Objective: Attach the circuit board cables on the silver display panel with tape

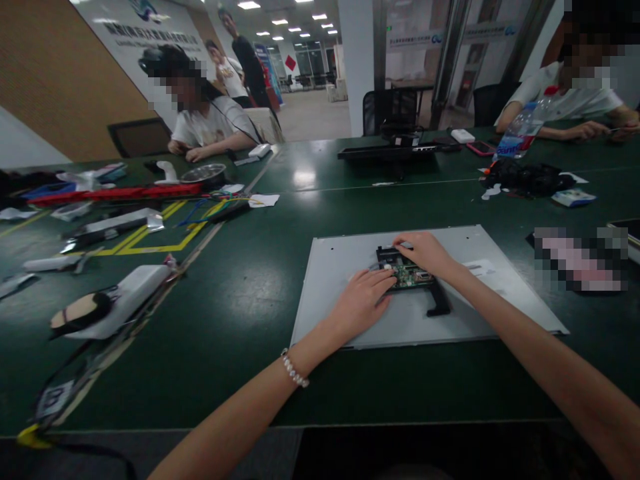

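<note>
A green circuit board (406,276) sits in a black plastic frame (439,300) on a flat light-grey panel (330,273). My left hand (365,295) lies on the board's left side, its fingers stretched out flat and the thumb lower down. At the frame's far edge, my right hand (426,253) has thumb and forefinger brought together near a black part (386,253). Whatever is between those fingertips is too small to make out. The right wrist hides some of the board's right side.
A phone-shaped item (575,261) lies right of the panel. Farther back are a black stand (390,152), a bottle (520,133) and a dark bundle (525,179). Tools and wires clutter the left, near a white device (135,293). Co-workers sit across the table (240,373).
</note>
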Demonstrator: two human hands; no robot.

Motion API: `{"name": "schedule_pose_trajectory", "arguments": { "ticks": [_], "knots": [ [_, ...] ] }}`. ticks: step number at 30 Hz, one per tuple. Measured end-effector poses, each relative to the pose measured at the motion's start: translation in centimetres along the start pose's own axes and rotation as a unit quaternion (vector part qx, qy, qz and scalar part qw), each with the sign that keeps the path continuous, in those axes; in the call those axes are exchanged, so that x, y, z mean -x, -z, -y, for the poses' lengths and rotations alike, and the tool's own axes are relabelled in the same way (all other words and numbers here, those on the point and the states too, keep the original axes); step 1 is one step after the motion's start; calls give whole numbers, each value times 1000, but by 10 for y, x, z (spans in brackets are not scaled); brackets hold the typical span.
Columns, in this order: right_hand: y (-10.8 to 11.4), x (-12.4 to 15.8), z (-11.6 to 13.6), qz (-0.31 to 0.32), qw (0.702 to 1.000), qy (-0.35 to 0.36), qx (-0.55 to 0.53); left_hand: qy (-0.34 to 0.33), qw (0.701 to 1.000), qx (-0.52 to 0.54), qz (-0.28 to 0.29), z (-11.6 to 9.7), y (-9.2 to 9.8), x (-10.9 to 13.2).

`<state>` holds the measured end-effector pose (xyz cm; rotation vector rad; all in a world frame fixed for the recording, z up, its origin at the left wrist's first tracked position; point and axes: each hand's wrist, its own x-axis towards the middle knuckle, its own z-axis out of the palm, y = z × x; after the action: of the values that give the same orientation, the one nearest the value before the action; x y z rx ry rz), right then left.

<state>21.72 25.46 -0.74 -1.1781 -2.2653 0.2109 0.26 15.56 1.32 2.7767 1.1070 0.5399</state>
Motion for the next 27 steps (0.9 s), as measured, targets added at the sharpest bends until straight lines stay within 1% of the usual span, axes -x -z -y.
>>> {"name": "schedule_pose_trajectory", "arguments": {
  "ticks": [6, 12, 23, 27],
  "knots": [
    [0, -1, -2, 10, 1000, -3, -8, 0, 1000, 8, 0, 2, -2, -1],
    [-2, -3, -1, 24, 1000, 2, -7, 2, 1000, 7, 13, 2, -1, -2],
    [-2, -8, 3, 64, 997, -3, 33, -8, 999, -19, 32, 2, 0, -2],
    [-1, -9, 6, 70, 996, -4, 50, -13, 999, -28, 38, 2, 0, -1]
  ]
}}
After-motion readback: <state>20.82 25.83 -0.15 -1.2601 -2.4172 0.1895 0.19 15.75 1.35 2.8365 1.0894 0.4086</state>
